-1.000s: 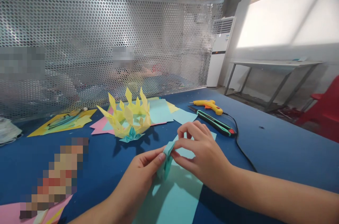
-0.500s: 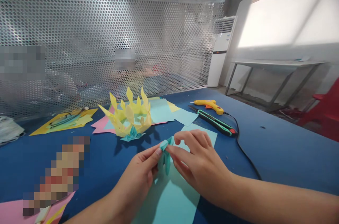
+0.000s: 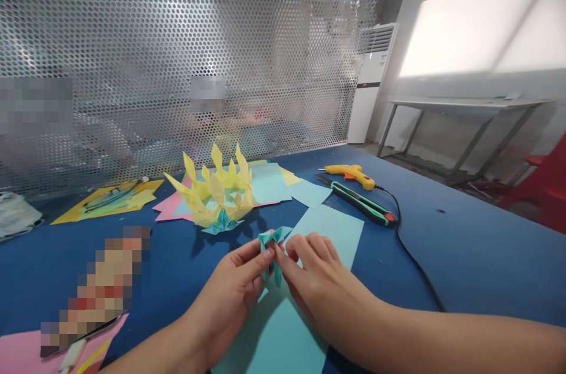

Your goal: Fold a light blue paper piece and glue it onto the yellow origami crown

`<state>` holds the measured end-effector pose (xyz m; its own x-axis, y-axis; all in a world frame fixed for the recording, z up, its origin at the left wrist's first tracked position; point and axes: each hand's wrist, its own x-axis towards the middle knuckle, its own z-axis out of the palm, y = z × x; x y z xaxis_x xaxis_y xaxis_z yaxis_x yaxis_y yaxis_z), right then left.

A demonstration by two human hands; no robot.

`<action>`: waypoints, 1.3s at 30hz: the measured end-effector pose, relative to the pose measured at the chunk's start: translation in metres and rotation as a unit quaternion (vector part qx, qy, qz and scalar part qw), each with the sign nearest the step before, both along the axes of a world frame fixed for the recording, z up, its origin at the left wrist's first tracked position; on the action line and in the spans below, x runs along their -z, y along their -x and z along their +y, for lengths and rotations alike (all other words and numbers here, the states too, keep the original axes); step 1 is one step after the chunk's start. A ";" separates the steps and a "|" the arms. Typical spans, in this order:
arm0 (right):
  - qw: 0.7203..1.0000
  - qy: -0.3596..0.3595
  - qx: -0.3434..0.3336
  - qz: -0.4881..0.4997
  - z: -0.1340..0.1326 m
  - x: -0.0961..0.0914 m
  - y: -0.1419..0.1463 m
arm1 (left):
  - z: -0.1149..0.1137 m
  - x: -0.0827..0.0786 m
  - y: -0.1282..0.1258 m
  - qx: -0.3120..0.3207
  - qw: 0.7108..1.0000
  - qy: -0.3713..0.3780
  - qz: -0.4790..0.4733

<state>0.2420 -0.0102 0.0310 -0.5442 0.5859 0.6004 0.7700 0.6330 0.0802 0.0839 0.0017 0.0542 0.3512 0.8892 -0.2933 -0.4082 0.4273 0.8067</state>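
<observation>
My left hand (image 3: 230,297) and my right hand (image 3: 318,279) meet over the blue table, both pinching a small folded teal paper piece (image 3: 270,241) between fingertips. Its pointed flaps stick up above my fingers. Under my hands lies a long teal paper sheet (image 3: 309,279) running toward me. Just beyond stands a yellow folded-paper crown shape (image 3: 214,188) with a small teal folded piece at its base.
A yellow glue gun (image 3: 351,175) and a green utility knife (image 3: 362,204) lie at the right, with a black cord (image 3: 415,265) trailing toward me. Pink, yellow and teal sheets (image 3: 269,182) lie behind the crown. A perforated metal screen (image 3: 177,67) closes the table's far side.
Both hands have drawn a little closer to me and lower, keeping the teal piece pinched; its flaps now spread more above the fingertips.
</observation>
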 end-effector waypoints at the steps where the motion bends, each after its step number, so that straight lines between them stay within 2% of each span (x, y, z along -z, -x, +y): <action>1: 1.000 0.010 -0.007 0.001 0.000 0.000 0.000 | 0.000 0.000 0.000 -0.006 1.000 0.005 0.003; 7: 0.992 0.077 -0.082 0.050 0.004 -0.008 -0.004 | 0.000 0.001 0.001 -0.024 0.999 0.024 0.031; 12: 0.963 0.150 -0.164 0.151 0.003 -0.014 -0.008 | 0.000 -0.003 -0.002 -0.061 0.995 0.017 0.077; 15: 0.947 0.168 -0.183 0.202 0.005 -0.018 -0.011 | -0.001 -0.007 -0.004 -0.067 0.991 0.012 0.116; 19: 0.944 0.152 -0.191 0.223 0.017 -0.022 -0.017 | 0.000 -0.008 -0.003 -0.033 0.981 -0.013 0.190; 24: 0.927 0.229 -0.217 0.204 0.031 -0.024 -0.022 | 0.002 -0.007 0.002 0.012 0.955 -0.105 0.277; 28: 0.915 0.252 -0.230 0.214 0.036 -0.022 -0.024 | 0.004 -0.007 0.004 0.027 0.936 -0.155 0.315; 33: 0.900 0.258 -0.274 0.219 0.039 -0.018 -0.024 | 0.003 -0.008 0.004 0.054 0.929 -0.158 0.331; 39: 0.892 0.242 -0.321 0.208 0.040 -0.016 -0.027 | 0.004 -0.017 0.005 0.077 0.930 -0.149 0.328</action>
